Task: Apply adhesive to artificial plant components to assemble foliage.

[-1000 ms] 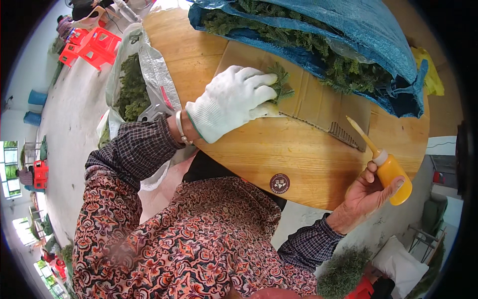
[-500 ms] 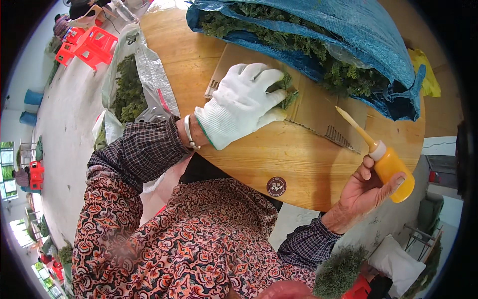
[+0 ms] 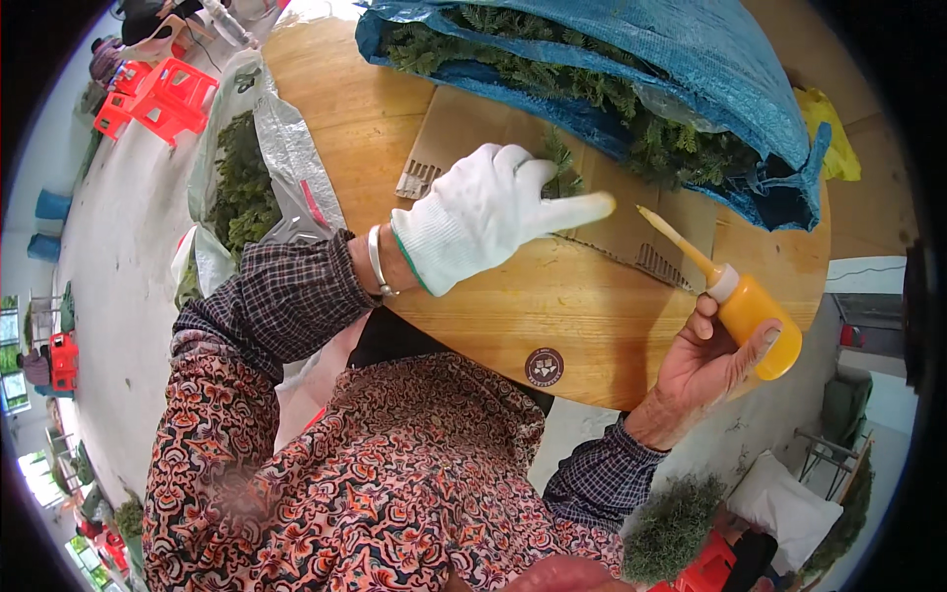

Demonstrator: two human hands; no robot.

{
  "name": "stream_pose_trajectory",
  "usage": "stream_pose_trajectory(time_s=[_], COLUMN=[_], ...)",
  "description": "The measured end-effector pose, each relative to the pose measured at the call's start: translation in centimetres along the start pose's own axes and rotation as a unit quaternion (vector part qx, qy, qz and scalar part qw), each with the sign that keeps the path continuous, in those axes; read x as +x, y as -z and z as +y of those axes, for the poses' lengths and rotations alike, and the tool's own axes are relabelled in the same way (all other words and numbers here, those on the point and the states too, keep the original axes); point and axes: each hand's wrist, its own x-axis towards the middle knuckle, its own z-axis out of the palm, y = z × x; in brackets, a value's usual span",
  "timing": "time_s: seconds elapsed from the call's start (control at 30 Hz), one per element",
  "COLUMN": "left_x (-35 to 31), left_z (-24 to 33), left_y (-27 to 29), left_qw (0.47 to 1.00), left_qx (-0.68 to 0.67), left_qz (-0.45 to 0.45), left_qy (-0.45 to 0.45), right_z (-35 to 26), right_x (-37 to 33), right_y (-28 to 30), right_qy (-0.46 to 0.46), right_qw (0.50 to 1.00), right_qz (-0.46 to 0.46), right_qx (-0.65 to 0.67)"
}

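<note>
My left hand (image 3: 473, 219), in a white knitted glove, is over the cardboard sheet on the table. One digit is stretched out to the right, while the other fingers are curled around a small green fir sprig (image 3: 560, 163); their exact grip is partly hidden. My bare right hand (image 3: 702, 363) grips a yellow squeeze bottle (image 3: 758, 324) with a long, thin nozzle. That nozzle tilts up and left, its tip close to the stretched gloved digit but apart from it.
Beneath the left hand lies a brown cardboard sheet (image 3: 464, 123) on a round wooden table (image 3: 340, 109). A blue woven sack (image 3: 691, 54) of fir branches covers the far side. A white bag (image 3: 296, 148) with greenery hangs at the left edge. Red stools (image 3: 168, 99) stand on the floor.
One gloved digit has straightened toward the nozzle, away from the sprig. The bottle in my right hand has shifted left and slightly up, bringing its tip near that digit.
</note>
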Motion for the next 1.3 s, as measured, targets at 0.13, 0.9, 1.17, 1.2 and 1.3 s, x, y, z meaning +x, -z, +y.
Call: stream_pose_trajectory(time_s=[0.13,0.9,1.17,1.2,1.3], left_x=[-0.1,-1.2,-1.5,-1.5,-1.5], left_z=[0.1,-1.5,-1.7,-1.5,-1.0], left_y=[0.2,0.4,0.2,0.1,0.0], left_qw=[0.999,0.997,0.996,0.996,0.996], left_qx=[0.018,-0.067,-0.073,-0.073,-0.071], left_qz=[-0.026,-0.040,-0.036,-0.035,-0.032], left_qy=[-0.016,0.026,0.037,0.038,0.037], right_z=[-0.2,3.0,4.2,4.2,3.9], right_x=[-0.1,-0.8,-1.0,-1.0,-1.1], right_y=[0.1,-5.1,-5.1,-4.9,-4.5], right_qy=[-0.008,0.032,0.037,0.034,0.029], right_qw=[1.000,0.986,0.988,0.988,0.988], right_qz=[0.005,-0.038,-0.032,-0.034,-0.039], right_qx=[0.007,-0.162,-0.144,-0.145,-0.144])
